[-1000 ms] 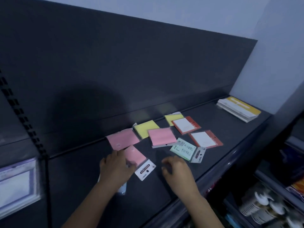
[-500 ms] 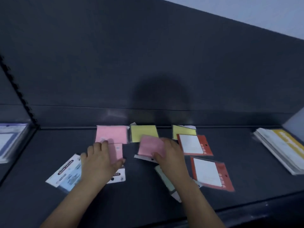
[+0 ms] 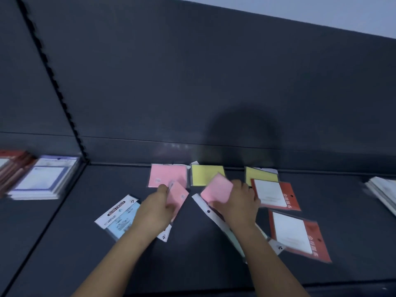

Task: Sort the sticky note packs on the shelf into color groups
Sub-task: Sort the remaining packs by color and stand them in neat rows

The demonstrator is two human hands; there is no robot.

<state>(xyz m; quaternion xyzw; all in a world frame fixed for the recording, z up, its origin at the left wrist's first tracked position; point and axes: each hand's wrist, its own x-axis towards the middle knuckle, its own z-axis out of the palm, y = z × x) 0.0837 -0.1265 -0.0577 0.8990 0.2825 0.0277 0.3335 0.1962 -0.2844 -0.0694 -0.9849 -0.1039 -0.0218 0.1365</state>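
A dark shelf (image 3: pixel 192 266) is seen from above, and it is closed off at the back by a dark wall panel (image 3: pixel 192 82). A pale wall (image 3: pixel 321 9) is seen over the panel, far off at the top right. A black strip with holes (image 3: pixel 53 82) is run up the panel on the left.

Closest, a pale pack with a white edge (image 3: pixel 214 218) is laid flat and is partly hidden by the right arm. A blue pack (image 3: pixel 122 219) is laid to the left of the left hand. Two red packs are laid on the right, the near red pack (image 3: pixel 297 234) and the far red pack (image 3: pixel 274 195). At the back, a flat pink pack (image 3: pixel 165 174) is set just beside a yellow pack (image 3: pixel 203 173), and a second yellow pack (image 3: pixel 259 174) is partly covered by the far red pack. A pile of white papers (image 3: pixel 42 179) is kept far to the left, and another pile (image 3: pixel 383 191) is cut off at the right edge.

The left hand (image 3: pixel 154 209) is closed round a tilted pink pack (image 3: pixel 180 195), which is held over a corner of the flat pink pack. A second tilted pink pack (image 3: pixel 216 189) is gripped in the curled fingers of the right hand (image 3: pixel 237 204), in front of the yellow pack
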